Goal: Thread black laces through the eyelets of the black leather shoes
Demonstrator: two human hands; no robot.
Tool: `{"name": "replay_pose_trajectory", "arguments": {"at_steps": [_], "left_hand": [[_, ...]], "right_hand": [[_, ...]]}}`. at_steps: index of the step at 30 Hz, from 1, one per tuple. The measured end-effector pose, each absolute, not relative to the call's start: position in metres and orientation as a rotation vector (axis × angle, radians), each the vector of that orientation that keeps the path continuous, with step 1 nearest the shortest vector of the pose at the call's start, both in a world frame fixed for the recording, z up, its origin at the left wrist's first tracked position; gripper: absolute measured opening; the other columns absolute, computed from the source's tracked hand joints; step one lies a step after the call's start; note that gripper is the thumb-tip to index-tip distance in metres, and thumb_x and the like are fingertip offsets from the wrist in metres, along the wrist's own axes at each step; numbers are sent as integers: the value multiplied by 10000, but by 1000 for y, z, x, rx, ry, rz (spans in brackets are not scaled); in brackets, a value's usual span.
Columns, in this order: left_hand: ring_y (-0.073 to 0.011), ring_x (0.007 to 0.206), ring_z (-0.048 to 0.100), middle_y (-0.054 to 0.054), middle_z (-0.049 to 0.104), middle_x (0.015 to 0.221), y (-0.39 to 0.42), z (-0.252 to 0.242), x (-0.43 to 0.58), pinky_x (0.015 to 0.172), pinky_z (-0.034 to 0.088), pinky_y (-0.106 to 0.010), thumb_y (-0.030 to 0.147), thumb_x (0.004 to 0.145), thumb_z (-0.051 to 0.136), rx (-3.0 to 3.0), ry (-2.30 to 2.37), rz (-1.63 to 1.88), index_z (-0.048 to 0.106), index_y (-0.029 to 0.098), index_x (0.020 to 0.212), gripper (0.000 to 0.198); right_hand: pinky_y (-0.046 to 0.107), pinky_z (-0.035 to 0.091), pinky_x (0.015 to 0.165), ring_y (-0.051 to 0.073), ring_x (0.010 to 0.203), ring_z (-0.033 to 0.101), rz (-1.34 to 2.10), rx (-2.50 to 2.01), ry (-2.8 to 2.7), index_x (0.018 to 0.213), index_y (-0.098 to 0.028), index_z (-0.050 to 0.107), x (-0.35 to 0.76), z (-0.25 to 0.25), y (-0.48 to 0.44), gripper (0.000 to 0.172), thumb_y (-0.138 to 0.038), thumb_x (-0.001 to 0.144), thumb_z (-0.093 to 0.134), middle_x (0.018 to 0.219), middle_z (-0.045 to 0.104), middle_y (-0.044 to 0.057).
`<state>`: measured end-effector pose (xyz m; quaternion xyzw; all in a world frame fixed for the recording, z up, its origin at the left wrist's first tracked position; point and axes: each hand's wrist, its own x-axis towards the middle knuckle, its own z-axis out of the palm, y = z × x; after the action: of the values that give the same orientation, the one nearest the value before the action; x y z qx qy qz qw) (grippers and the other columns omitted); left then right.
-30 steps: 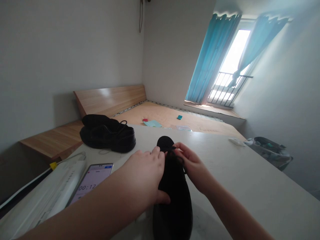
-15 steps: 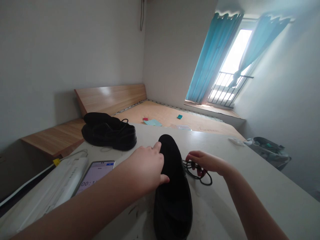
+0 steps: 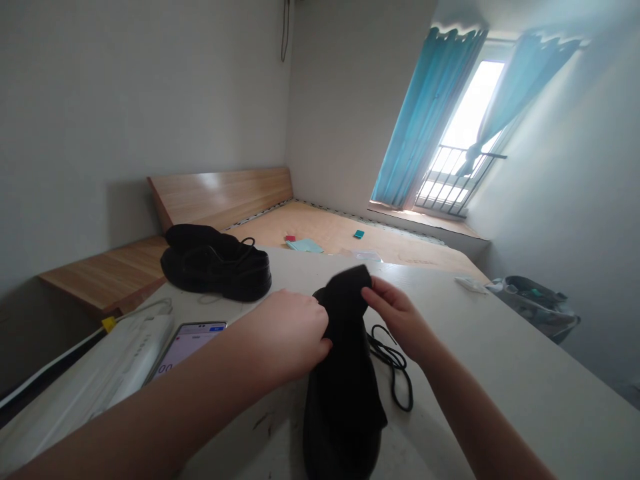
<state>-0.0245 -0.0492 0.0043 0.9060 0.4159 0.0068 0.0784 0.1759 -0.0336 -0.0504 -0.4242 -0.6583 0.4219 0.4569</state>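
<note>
A black shoe (image 3: 320, 433) stands on the white table in front of me, pointing away lengthwise. My left hand (image 3: 295, 333) is closed at its left side, fingers curled over the edge and partly hidden. With thumb and fingers, my right hand (image 3: 395, 310) pinches the upper right corner of a dark flap (image 3: 345, 300) at the shoe's far end, seemingly its tongue. To the right of the shoe, a loose black shoelace (image 3: 395, 363) lies in loops below my right hand. Another black lace-up shoe (image 3: 215, 270) rests farther back on the left.
Left of my forearm lie a phone (image 3: 185, 343) with its screen lit and a white box-like device (image 3: 125, 353) with a cable. Beyond the table is a bed board (image 3: 320, 220) with small items on it. A lined bin (image 3: 543, 307) stands at the right.
My right hand has let go of the bunched shoelace and moved up and left to pinch the flap. The lace now lies on the table. My left hand's fingers have curled in.
</note>
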Motion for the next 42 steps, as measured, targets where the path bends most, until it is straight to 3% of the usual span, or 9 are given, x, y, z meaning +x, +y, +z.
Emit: {"name": "replay_pose_trajectory", "arguments": {"at_steps": [4, 8, 10, 15, 22, 26, 34, 38, 42], "left_hand": [[-252, 861, 663, -88, 720, 917, -50, 15, -28, 774, 478, -334, 415, 856, 526, 2711, 1186, 78, 698, 207, 956, 288], [-259, 924, 641, -72, 707, 993, -49, 17, -32, 794, 466, -334, 457, 772, 607, 2720, 1119, 132, 665, 231, 1072, 380], [-251, 917, 640, -62, 705, 993, -47, 17, -31, 781, 463, -329, 412, 768, 602, 2727, 1078, 126, 655, 240, 1086, 365], [-238, 808, 638, -83, 704, 865, -44, 18, -17, 698, 440, -337, 260, 890, 367, 2718, 1161, 224, 659, 182, 843, 306], [-196, 601, 596, -63, 665, 658, -41, 19, -9, 545, 366, -302, 431, 924, 320, 2499, 1343, 313, 653, 172, 682, 486], [-214, 604, 589, -81, 661, 659, -39, 19, -11, 547, 335, -324, 399, 939, 267, 2479, 1467, 392, 665, 161, 736, 506], [-194, 632, 587, -60, 661, 705, -33, 17, -12, 556, 353, -302, 400, 952, 269, 2440, 1391, 475, 643, 172, 735, 489], [-177, 683, 584, -26, 653, 755, -35, 16, -15, 590, 381, -289, 437, 943, 316, 2464, 1219, 452, 628, 196, 790, 423], [-237, 882, 586, -59, 631, 955, -42, 6, -19, 745, 454, -335, 488, 811, 571, 2613, 1126, 252, 610, 195, 951, 328]], "right_hand": [[287, 477, 650, 138, 665, 562, 1084, -961, -1374, 975, -249, 560, 187, -38, -35, 253, -460, 883, 454, 827, 597, 10], [234, 333, 425, 74, 374, 250, 1151, -984, -1287, 862, -244, 582, 200, -34, -33, 267, -470, 872, 440, 567, 409, -63], [226, 313, 394, 64, 346, 238, 1217, -1048, -1297, 846, -225, 609, 201, -38, -32, 253, -469, 824, 542, 514, 395, -77], [256, 479, 545, 139, 565, 586, 1263, -1165, -1347, 896, -185, 641, 183, -56, -29, 319, -474, 763, 669, 677, 640, 9], [283, 482, 668, 181, 778, 607, 932, -1130, -1456, 1020, -206, 616, 168, -56, -36, 371, -524, 835, 566, 834, 651, 17], [328, 495, 760, 210, 954, 592, 777, -1213, -1612, 1342, -270, 301, 168, -54, -44, 721, -501, 761, 660, 1112, 590, 54], [294, 399, 642, 166, 740, 499, 432, -1430, -1746, 918, -247, 402, 162, -50, -55, 481, -495, 663, 726, 875, 522, -21], [290, 350, 655, 157, 717, 465, 332, -1375, -1704, 748, -220, 472, 161, -47, -53, 202, -338, 743, 636, 781, 504, -20], [273, 312, 576, 133, 600, 402, 505, -1353, -1601, 658, -205, 480, 166, -47, -45, 264, -400, 793, 596, 613, 440, -35]]}}
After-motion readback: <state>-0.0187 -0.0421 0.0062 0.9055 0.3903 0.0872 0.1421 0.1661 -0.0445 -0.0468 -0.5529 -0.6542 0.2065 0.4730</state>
